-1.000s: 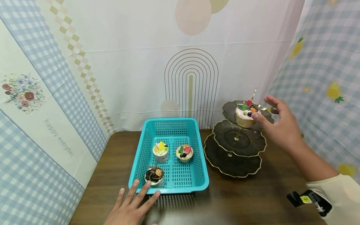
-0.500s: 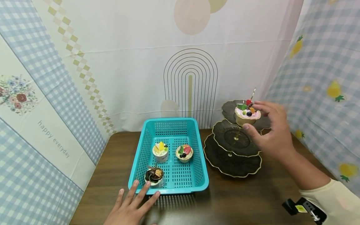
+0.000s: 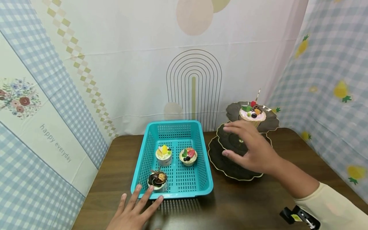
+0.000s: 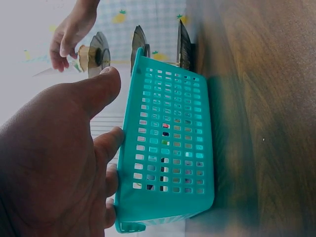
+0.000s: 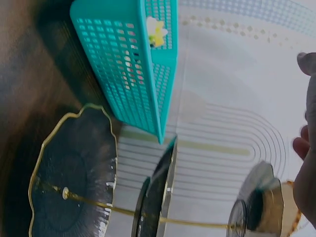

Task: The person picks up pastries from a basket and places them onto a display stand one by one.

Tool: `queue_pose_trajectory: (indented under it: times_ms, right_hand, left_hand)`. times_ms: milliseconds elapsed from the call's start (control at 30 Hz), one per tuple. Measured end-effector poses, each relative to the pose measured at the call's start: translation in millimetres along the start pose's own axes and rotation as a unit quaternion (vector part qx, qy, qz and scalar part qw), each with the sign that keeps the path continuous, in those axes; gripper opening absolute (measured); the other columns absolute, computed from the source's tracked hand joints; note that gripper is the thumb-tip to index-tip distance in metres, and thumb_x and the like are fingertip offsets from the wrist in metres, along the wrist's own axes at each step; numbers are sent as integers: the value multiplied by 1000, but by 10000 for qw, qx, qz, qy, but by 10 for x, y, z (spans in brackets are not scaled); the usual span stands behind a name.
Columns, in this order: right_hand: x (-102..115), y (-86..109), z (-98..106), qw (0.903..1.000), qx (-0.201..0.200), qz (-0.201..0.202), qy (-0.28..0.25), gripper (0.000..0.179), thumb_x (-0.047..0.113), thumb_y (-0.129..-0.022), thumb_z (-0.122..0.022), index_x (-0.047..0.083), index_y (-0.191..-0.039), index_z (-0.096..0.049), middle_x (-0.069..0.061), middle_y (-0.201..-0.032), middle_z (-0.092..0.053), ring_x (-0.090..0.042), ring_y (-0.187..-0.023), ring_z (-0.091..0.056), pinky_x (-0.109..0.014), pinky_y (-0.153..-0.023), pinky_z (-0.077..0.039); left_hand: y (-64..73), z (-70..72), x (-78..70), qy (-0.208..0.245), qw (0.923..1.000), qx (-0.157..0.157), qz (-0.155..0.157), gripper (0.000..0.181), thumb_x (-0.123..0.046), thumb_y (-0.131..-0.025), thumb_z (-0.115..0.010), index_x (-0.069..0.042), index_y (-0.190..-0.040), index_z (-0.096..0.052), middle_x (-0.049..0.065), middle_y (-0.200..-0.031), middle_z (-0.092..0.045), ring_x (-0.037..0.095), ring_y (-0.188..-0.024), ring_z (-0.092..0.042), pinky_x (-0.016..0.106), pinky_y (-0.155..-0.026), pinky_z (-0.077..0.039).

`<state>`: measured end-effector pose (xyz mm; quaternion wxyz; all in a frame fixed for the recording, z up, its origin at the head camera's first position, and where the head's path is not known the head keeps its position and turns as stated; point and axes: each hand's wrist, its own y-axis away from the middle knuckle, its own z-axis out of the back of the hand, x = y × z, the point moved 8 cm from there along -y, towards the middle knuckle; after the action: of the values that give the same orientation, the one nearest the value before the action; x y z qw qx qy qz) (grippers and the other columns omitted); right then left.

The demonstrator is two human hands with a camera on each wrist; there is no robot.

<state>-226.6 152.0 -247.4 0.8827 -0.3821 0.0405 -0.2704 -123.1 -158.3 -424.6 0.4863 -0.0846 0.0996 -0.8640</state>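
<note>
My left hand [image 3: 133,207] has spread fingers resting at the near rim of the turquoise basket [image 3: 176,194]. Just inside that rim sits a chocolate-topped cupcake [image 3: 157,180]. Farther back in the basket are a cupcake with yellow fruit [image 3: 164,155] and a tart with strawberry and dark berries [image 3: 188,156]. A pink-cream tart [image 3: 253,115] with a red berry, leaf and gold stick stands on the top plate of the three-tier stand [image 3: 227,169]. My right hand [image 3: 253,147], thumb and fingers parted and holding nothing, hovers before the stand, partly hiding its lower plates.
The brown wooden table [image 3: 235,207] carries both basket and stand, which stand side by side. A white patterned cloth [image 3: 138,80] hangs behind them, with checked cloth [image 3: 327,89] at the right.
My right hand has come away from the pink-cream tart on the top plate, moving left and down toward the basket. My left hand stays put.
</note>
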Motion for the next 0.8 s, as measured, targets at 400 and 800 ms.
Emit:
queue_pose_trajectory:
  times_ms: [400,800]
  right_hand:
    - [9,75,-599,9791,1779,-974,-138,81,58,-82,-63,25,-148,-29,6,-145,-35,-14,-130,-35,-43,-98,-38]
    - [-4,168,-1131,9557,2623,-1254,-468,86,67,-77,-60,41,-148,-19,10,-147,-32,-10,-132,-31,-40,-100,-36]
  left_hand:
    - [2,37,-35,-65,9996,-222,164,73,-72,-84,-43,-43,-148,-23,-7,-155,-18,28,-141,-12,39,-103,23]
    - [3,46,-34,-98,9995,-235,174,74,-73,-83,-42,-43,-147,-23,-7,-155,-18,29,-140,-16,40,-104,22]
